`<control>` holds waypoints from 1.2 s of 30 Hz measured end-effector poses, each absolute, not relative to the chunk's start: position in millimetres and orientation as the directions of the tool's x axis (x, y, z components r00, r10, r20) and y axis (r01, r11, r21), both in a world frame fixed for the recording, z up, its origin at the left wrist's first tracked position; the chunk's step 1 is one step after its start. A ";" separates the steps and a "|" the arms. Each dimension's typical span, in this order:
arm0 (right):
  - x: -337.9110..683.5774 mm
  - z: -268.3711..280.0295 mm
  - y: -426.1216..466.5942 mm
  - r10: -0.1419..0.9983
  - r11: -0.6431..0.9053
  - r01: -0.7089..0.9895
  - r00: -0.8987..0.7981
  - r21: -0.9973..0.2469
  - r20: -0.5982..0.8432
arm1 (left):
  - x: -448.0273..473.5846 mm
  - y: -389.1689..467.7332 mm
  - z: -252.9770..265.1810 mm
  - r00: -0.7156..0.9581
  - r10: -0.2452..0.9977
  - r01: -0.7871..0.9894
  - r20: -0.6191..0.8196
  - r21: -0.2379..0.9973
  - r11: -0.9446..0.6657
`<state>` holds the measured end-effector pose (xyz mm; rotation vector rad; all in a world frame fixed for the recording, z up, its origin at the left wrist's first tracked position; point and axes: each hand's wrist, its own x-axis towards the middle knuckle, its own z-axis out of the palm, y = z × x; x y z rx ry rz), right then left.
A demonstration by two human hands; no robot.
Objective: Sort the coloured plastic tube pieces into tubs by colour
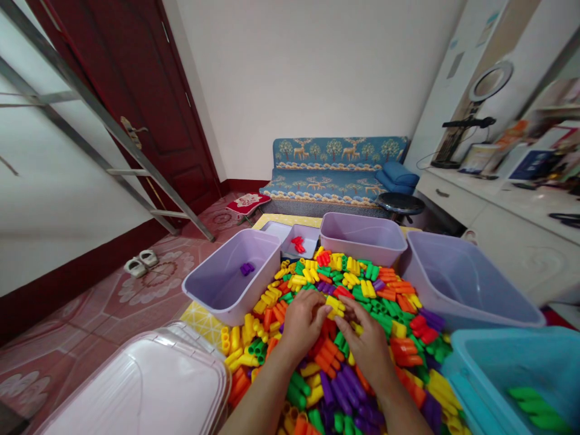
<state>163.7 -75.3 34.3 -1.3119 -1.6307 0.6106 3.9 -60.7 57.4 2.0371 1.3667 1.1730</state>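
My left hand [302,323] and my right hand [368,333] meet over a large pile of plastic tube-shaped building blocks. Between their fingertips is a yellow tube block [335,307], with the left fingers curled and the left thumb at its near side. The right thumb and fingers close on it from the other side. Around the hands lie orange tube blocks [327,356], purple tube blocks [348,386], green tube blocks [389,309] and more yellow ones. A red tube block [343,293] shows just beyond the fingertips. Both palms are turned away from view.
A lilac bin [231,308] holding purple blocks [247,269] stands left. Behind are a small tray [312,232] with red blocks, another lilac bin [362,241], and a third [489,308] right. A turquoise bin [471,374] holds green blocks. Stacked lids [149,386] lie front left.
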 end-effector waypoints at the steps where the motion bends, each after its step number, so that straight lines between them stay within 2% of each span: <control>1: 163.6 35.5 -75.6 0.934 0.315 0.470 0.000 -0.825 0.357 | 4.0 -60.5 57.2 0.154 0.897 0.540 0.415 0.725 -0.428; 6: 164.4 34.1 -74.1 0.893 0.387 0.442 0.037 -0.809 0.448 | 3.4 -60.3 54.6 0.028 0.922 0.523 0.386 0.780 -0.342; 11: 167.3 35.4 -68.6 0.902 0.364 0.476 0.033 -0.800 0.430 | 2.2 -56.7 44.8 -0.117 0.910 0.471 0.397 0.829 -0.302; 15: 162.6 59.3 -55.5 0.875 0.414 0.698 -0.126 -0.585 0.468 | 1.3 -52.7 39.7 -0.184 0.866 0.489 0.464 0.808 -0.329; 19: 149.4 77.3 -35.5 0.913 0.382 0.841 -0.280 -0.383 0.296 | 0.7 -51.5 43.1 -0.159 0.865 0.497 0.476 0.796 -0.347; 21: 144.0 78.0 -26.8 0.938 0.333 0.891 -0.278 -0.309 0.207 | 0.5 -51.5 45.3 -0.146 0.874 0.505 0.463 0.795 -0.337; 24: 142.4 75.7 -19.3 0.949 0.307 0.916 -0.276 -0.258 0.149 | 0.6 -51.8 46.9 -0.086 0.893 0.545 0.442 0.772 -0.329; 26: 145.6 75.2 -18.7 0.950 0.306 0.911 -0.274 -0.278 0.148 | 1.0 -52.4 47.1 -0.065 0.895 0.559 0.441 0.759 -0.334; 28: 150.4 75.2 -21.6 0.949 0.310 0.883 -0.264 -0.353 0.173 | 1.3 -53.4 47.3 -0.089 0.892 0.540 0.442 0.774 -0.330; 31: 156.5 72.4 -31.2 0.953 0.302 0.754 -0.217 -0.583 0.212 | 1.4 -54.9 47.6 -0.101 0.887 0.459 0.451 0.812 -0.361; 33: 158.2 67.8 -39.2 0.959 0.283 0.606 -0.200 -0.744 0.203 | 1.5 -55.4 47.5 -0.038 0.890 0.401 0.454 0.823 -0.403; 36: 157.9 59.3 -49.7 0.963 0.262 0.481 -0.179 -0.837 0.199 | 2.1 -55.7 47.3 0.060 0.909 0.341 0.413 0.847 -0.408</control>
